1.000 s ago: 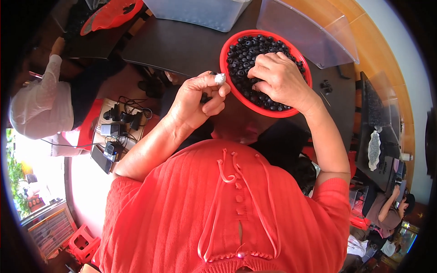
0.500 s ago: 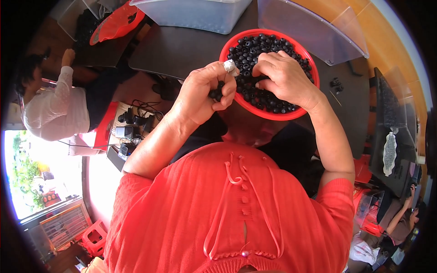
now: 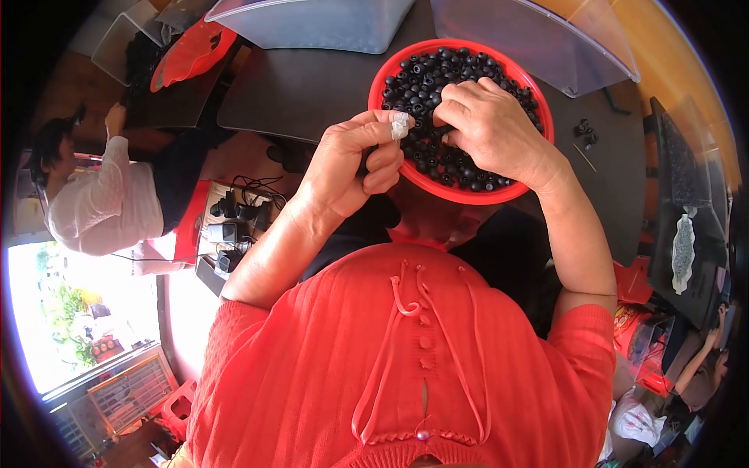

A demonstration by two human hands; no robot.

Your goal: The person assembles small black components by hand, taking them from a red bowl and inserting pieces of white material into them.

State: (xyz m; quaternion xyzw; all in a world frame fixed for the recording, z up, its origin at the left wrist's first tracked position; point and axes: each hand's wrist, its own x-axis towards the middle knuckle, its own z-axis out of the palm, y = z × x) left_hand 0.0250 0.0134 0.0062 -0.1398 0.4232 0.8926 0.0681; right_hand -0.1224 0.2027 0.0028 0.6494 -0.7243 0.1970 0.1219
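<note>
A red round bowl (image 3: 460, 196) on the dark table holds a heap of small black round pieces (image 3: 421, 76) with holes, like beads. My left hand (image 3: 351, 160) is at the bowl's left edge, its thumb and forefinger pinched together and the other fingers curled. White tape (image 3: 399, 126) wraps a fingertip there. Dark pieces show in part inside the curled fingers. Over the right half of the heap, my right hand (image 3: 495, 129) bends down with its fingers drawn together. Whatever its fingertips hold is hidden behind the hand.
Clear plastic bins (image 3: 312, 27) stand behind the bowl. Right of it lie a few black bits (image 3: 585, 132) and a thin stick (image 3: 585, 157). Chargers and cables (image 3: 234, 210) sit at the left. A person (image 3: 105, 183) works at another table with a red basin (image 3: 195, 51).
My left fingers have curled further over the black pieces, which now show less. My right hand remains over the heap. The whole view has shifted slightly.
</note>
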